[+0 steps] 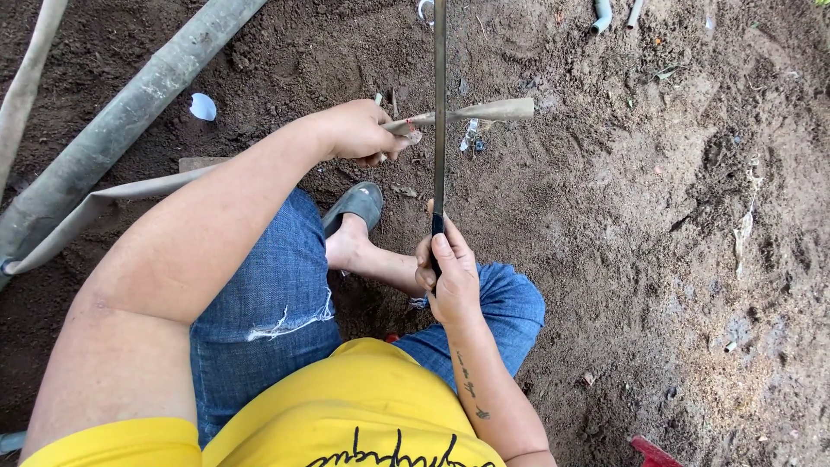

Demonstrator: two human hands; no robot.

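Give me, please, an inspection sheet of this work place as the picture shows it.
Surface: bare brown soil, loose and uneven.
Job's things: long blade crossing a pale stick.
Clutter: white scrap, red piece, small debris.
Hands: left hand grips the stick; right hand grips the blade's dark handle.
Cables: nothing seen.
Surroundings: thick grey pipe, grey pipe ends, grey sandal on the person's foot.

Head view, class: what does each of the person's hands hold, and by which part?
The left hand grips one end of a pale wooden stick. The right hand grips the dark handle end of a long narrow metal blade, held across the stick.
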